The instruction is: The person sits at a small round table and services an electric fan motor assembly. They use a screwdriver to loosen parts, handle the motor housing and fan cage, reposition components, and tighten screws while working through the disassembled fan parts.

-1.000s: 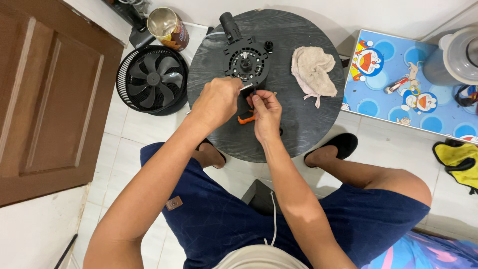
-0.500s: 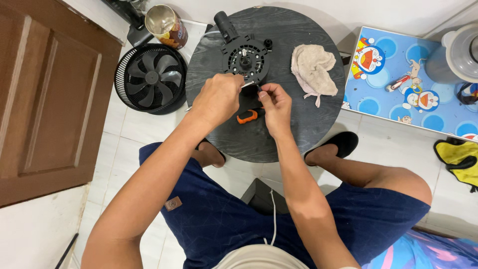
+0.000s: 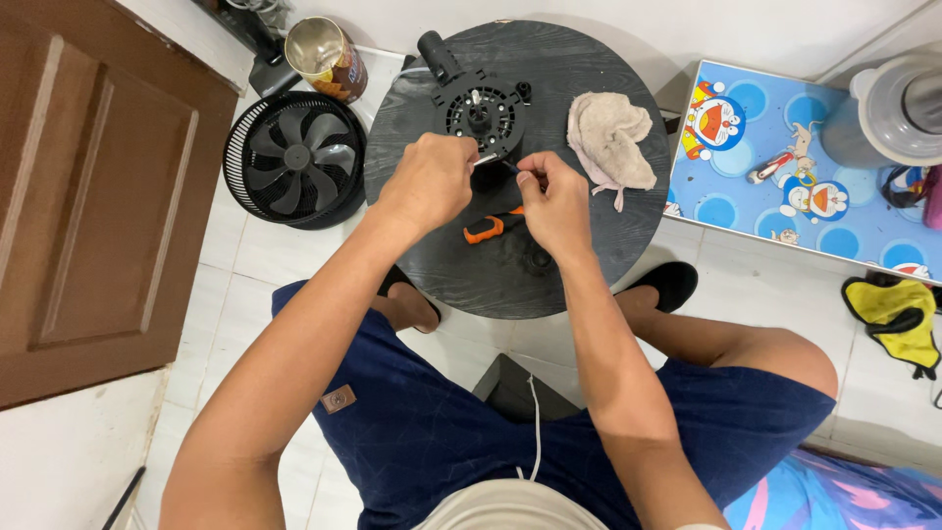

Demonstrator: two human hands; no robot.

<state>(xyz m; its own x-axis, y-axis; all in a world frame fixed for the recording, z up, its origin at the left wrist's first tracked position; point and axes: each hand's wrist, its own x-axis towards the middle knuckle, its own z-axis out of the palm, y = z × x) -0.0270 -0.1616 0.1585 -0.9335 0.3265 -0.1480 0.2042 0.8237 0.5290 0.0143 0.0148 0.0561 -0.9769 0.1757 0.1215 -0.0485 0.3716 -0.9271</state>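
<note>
Over the middle of the round dark wood-grain table (image 3: 589, 265), the left hand (image 3: 432, 182) is curled nearly closed, pinching a thin pale wire end (image 3: 485, 158), and the right hand (image 3: 554, 201) is likewise closed around a small dark piece (image 3: 512, 169) too tiny to identify. Both work just in front of the black round plastic fan motor housing (image 3: 481, 110), which sits near the table's far edge. An orange-handled tool (image 3: 491, 227) lies between the hands, and a crumpled beige cloth (image 3: 608, 137) rests toward the right edge.
</note>
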